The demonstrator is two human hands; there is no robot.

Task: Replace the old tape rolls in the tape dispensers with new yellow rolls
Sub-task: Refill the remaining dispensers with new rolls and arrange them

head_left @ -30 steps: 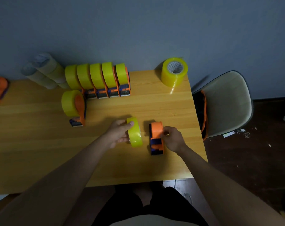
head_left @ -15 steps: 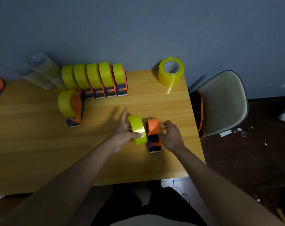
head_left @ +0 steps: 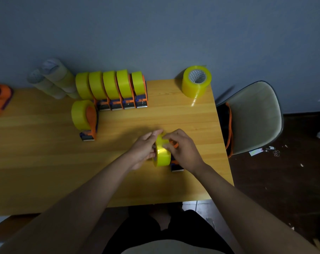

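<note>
A new yellow tape roll (head_left: 162, 154) stands on edge against an orange and blue tape dispenser (head_left: 176, 165), near the table's right front. My left hand (head_left: 144, 149) holds the roll from its left side, fingers along its face. My right hand (head_left: 183, 149) covers the dispenser and curls over the roll's top. Most of the dispenser is hidden under my right hand. Several dispensers loaded with yellow rolls (head_left: 118, 88) stand in a row at the back. One more loaded dispenser (head_left: 85, 118) sits in front of them.
A stack of yellow rolls (head_left: 196, 83) stands at the table's back right corner. Pale old rolls (head_left: 52, 77) lie at the back left, and an orange dispenser (head_left: 0, 96) sits at the far left edge. A chair (head_left: 254, 118) is beside the table (head_left: 45, 162).
My left hand has pushed the yellow roll rightward against the dispenser. My right hand moved from the dispenser's right side up over it and onto the roll.
</note>
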